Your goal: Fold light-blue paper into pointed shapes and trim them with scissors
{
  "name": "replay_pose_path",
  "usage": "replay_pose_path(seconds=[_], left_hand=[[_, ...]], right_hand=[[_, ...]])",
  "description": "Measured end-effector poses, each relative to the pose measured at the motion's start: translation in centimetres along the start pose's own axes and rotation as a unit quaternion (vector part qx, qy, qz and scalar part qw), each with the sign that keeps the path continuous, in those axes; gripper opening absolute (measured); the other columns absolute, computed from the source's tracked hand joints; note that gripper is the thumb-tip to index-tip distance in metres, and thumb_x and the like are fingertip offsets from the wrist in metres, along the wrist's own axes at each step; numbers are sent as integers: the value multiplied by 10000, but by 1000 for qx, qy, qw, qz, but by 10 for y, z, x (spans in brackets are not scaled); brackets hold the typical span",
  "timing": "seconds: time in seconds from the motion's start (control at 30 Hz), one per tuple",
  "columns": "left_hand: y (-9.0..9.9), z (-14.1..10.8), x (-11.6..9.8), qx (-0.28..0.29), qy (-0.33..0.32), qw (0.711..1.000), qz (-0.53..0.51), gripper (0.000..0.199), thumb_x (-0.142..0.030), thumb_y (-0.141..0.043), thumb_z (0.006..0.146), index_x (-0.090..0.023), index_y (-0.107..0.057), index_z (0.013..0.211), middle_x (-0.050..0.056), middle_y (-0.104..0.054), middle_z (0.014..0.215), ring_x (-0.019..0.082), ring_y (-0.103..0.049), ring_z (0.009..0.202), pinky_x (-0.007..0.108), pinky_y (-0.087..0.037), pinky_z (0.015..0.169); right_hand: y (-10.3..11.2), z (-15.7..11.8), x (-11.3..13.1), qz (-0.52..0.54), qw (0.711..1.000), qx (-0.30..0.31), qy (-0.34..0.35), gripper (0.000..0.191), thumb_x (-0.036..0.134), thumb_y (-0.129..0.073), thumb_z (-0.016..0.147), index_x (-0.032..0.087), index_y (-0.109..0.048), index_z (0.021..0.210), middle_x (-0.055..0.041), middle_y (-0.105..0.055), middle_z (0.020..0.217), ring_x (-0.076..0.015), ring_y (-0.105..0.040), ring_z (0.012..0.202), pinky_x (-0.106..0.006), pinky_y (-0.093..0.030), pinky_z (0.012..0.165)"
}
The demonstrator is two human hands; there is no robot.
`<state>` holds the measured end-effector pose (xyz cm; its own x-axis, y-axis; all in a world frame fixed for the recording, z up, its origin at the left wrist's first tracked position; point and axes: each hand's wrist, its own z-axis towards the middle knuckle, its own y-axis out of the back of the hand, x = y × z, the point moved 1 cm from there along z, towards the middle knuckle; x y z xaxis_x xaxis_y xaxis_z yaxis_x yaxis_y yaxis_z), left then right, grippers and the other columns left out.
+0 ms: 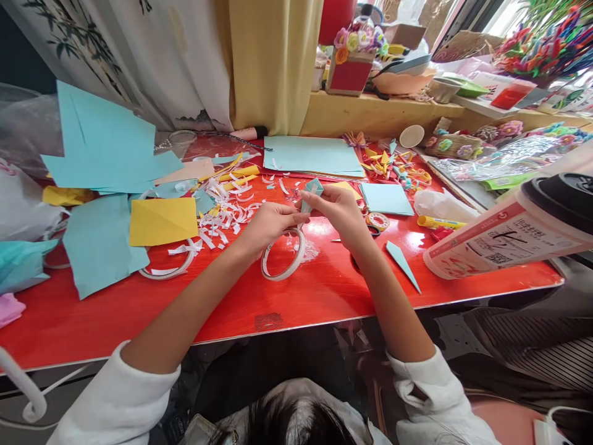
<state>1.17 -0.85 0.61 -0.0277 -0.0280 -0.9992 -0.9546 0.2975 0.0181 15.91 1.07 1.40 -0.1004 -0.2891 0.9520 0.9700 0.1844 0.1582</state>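
Observation:
A small folded light-blue paper piece [312,188] is held above the table between my two hands. My right hand [341,211] pinches it from the right with thumb and fingers. From the left, the closed fingertips of my left hand [272,225] meet its lower end. Just below those fingertips is a white roll of tape [282,254], its top edge close to them; whether they touch I cannot tell. Dark-handled scissors [373,231] lie partly hidden behind my right forearm. To the right rests a pointed blue paper piece [403,266].
Blue sheets [109,142], a yellow sheet [163,222] and white paper curls [227,216] spread across the left. Farther back are a blue paper stack [312,156] and square blue sheets [386,199]. A large lidded cup [509,228] stands at the right edge.

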Motion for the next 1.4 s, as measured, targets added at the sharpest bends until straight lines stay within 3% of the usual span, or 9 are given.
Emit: replay_pose_path(seconds=[0.17,0.33,0.57,0.8,1.03,1.4], left_hand=[[2,2,2,-2,1,1000,-2,325,-431,-738,652,-126,-641,590,-22,-485,558,69,-402,536,246,-345,570],[3,3,2,-3,3,1000,4,320,-433,-734,657,-129,-645,609,-16,-512,574,74,-425,553,243,-355,580],[1,2,0,-17,9,1000,-3,334,-441,-747,639,-127,-644,597,-9,-529,580,74,-429,543,250,-366,580],[2,2,0,2,3,1000,1,330,-448,-727,668,-124,-676,637,-16,-512,563,72,-433,548,248,-374,589],[1,-1,-7,2,23,1000,19,335,-444,-709,690,-131,-726,807,29,-641,720,115,-563,687,260,-428,700],[2,2,-2,8,19,1000,23,363,-468,-704,697,-155,-743,875,75,-706,844,149,-615,746,306,-463,760]], right_hand=[[0,1,-6,-4,1000,-6,8,371,552,-647,720,181,-627,716,-32,-659,702,-154,-632,717,-293,-533,659],[-2,1,-7,21,999,-27,27,352,524,-641,744,180,-602,681,-21,-659,684,-139,-632,653,-293,-540,649],[1,1,-3,67,997,27,-16,349,511,-634,764,172,-606,683,-24,-660,703,-138,-645,674,-313,-560,716],[-1,1,-11,6,999,-41,35,336,496,-592,797,174,-614,703,-27,-659,697,-144,-644,676,-290,-543,676],[1,1,-8,-51,989,-123,62,315,491,-546,836,190,-616,777,-14,-631,717,-137,-637,727,-275,-529,694],[0,-1,-5,-39,988,-135,69,243,405,-546,856,180,-602,784,0,-583,707,-106,-595,677,-245,-522,651]])
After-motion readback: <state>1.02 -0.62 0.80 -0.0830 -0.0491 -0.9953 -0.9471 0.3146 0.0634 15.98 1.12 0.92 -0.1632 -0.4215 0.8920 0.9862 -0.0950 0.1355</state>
